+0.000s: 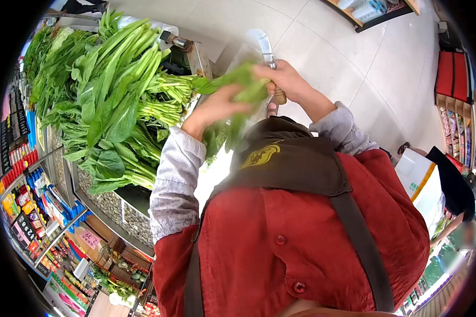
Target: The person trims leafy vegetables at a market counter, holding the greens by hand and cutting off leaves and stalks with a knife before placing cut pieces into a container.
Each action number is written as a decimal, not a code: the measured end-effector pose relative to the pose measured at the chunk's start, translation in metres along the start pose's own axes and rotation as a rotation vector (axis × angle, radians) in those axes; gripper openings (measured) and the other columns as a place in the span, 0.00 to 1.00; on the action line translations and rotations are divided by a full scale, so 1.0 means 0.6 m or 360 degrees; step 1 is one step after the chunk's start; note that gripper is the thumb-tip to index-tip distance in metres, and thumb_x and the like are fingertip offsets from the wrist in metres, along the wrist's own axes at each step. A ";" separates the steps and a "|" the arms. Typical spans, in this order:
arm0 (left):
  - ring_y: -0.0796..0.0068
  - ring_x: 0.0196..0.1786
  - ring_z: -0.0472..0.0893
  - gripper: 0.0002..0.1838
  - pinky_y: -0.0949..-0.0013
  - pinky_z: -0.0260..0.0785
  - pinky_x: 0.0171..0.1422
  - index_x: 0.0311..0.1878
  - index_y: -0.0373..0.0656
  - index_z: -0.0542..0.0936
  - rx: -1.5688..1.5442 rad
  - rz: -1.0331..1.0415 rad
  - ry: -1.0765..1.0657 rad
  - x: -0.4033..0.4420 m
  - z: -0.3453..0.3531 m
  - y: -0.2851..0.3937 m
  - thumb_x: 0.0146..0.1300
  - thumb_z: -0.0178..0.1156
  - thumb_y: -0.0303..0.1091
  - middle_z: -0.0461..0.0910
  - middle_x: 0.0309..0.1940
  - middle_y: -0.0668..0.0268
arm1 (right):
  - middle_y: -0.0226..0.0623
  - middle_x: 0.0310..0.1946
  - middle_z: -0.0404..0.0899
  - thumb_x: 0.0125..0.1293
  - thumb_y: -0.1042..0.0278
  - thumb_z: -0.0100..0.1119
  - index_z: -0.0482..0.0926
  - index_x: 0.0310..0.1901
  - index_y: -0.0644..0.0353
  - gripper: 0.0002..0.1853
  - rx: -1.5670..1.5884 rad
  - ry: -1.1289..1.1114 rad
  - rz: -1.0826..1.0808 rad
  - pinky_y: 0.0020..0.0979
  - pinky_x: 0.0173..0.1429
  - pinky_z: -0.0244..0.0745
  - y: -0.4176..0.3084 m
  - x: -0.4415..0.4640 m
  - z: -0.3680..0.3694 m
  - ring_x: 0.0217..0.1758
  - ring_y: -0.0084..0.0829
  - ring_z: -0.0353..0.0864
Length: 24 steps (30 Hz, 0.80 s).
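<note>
My right hand is closed around the wooden handle of a knife, whose curved metal blade points away from me. Its fingertips also meet a bunch of leafy greens, smeared by motion. From the other side, my left hand is closed on the same greens, though its fingers are blurred. Some leaves hang down below the left wrist. To the left lies a large heap of long-stemmed leafy greens, its cut stem ends near my left hand.
A metal stand corner and a plastic roll border the heap. Shelves of packaged goods run along the lower left. Another person in dark clothing is at the right, near a white box. Pale floor tiles lie ahead.
</note>
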<state>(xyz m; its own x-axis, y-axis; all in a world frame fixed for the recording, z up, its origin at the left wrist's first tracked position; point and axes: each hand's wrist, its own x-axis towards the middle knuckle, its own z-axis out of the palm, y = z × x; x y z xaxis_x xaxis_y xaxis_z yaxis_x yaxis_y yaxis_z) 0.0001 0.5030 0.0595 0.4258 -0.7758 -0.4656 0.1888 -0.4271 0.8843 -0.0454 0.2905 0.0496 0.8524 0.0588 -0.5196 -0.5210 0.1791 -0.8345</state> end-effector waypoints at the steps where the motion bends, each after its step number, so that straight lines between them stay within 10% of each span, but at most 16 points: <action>1: 0.78 0.42 0.77 0.24 0.74 0.67 0.52 0.58 0.37 0.72 -0.0008 -0.0006 -0.0003 0.002 0.003 0.002 0.60 0.64 0.33 0.79 0.38 0.66 | 0.24 0.15 0.68 0.65 0.56 0.61 0.79 0.36 0.63 0.15 0.0001 0.0000 0.0010 0.21 0.19 0.60 0.005 0.008 -0.004 0.14 0.16 0.62; 17: 0.73 0.27 0.76 0.22 0.69 0.72 0.32 0.53 0.41 0.74 -0.1048 -0.0278 0.0040 0.015 0.010 -0.016 0.71 0.49 0.52 0.76 0.30 0.64 | 0.27 0.21 0.73 0.63 0.55 0.64 0.77 0.43 0.65 0.19 -0.0090 0.0203 0.0038 0.24 0.19 0.64 0.026 0.073 0.016 0.16 0.18 0.66; 24: 0.76 0.21 0.73 0.17 0.74 0.65 0.26 0.51 0.42 0.74 -0.0970 -0.0172 0.0195 0.044 0.019 -0.066 0.68 0.58 0.44 0.75 0.28 0.66 | 0.45 0.23 0.77 0.66 0.53 0.55 0.76 0.44 0.64 0.19 -0.0915 0.0562 -0.0510 0.37 0.31 0.72 0.054 0.019 -0.019 0.24 0.39 0.78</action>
<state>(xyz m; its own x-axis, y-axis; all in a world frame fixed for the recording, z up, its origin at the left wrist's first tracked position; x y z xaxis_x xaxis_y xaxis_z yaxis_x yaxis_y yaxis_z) -0.0061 0.4943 0.0120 0.4675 -0.6688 -0.5781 0.6914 -0.1308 0.7105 -0.0532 0.2861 0.0143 0.9520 -0.2462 -0.1817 -0.2726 -0.4128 -0.8690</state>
